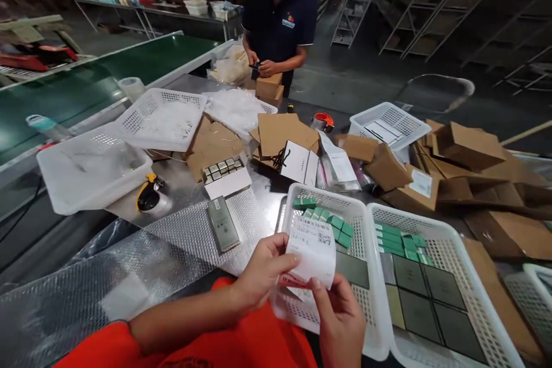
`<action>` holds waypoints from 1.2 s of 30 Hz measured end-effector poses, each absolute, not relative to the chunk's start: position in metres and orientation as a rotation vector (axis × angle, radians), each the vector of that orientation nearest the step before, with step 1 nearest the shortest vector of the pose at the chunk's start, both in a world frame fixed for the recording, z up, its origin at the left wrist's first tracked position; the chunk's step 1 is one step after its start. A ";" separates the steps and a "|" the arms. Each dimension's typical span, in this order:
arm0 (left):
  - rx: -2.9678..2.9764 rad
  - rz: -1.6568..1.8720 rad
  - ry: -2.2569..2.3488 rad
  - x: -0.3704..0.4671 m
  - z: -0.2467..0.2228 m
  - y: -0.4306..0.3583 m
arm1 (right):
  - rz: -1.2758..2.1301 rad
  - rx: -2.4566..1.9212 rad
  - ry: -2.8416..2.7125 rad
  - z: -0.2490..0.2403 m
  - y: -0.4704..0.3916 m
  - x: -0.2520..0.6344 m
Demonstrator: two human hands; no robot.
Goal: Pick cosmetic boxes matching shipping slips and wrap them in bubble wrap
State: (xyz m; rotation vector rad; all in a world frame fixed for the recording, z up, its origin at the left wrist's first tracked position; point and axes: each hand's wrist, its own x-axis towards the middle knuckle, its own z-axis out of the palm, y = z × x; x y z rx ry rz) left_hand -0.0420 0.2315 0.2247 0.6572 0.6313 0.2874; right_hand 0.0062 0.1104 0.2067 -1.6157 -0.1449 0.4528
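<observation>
A white printed label sheet [314, 247] with barcodes and a QR code is held up between my two hands. My left hand [269, 267] pinches its left edge, thumb on the front. At its lower right corner, my right hand [338, 316] grips the paper between thumb and fingers. Behind the sheet is a white perforated basket [362, 218] with small green boxes [340, 230] and a dark flat box [353, 269] in it. To the left, a grey-green box [223, 224] lies on bubble wrap [172, 247].
A second basket [468, 253] holds green boxes and dark flat boxes [444, 282]. A white carton [228, 181] of small boxes, a tape dispenser [150, 195], a white bag [299, 162] and cardboard [287, 132] lie beyond. Across the table a co-worker [280, 23] handles a dark object.
</observation>
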 end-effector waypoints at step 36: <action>0.828 0.257 0.738 -0.048 0.231 0.227 | 0.461 -1.671 -0.162 0.192 0.100 0.013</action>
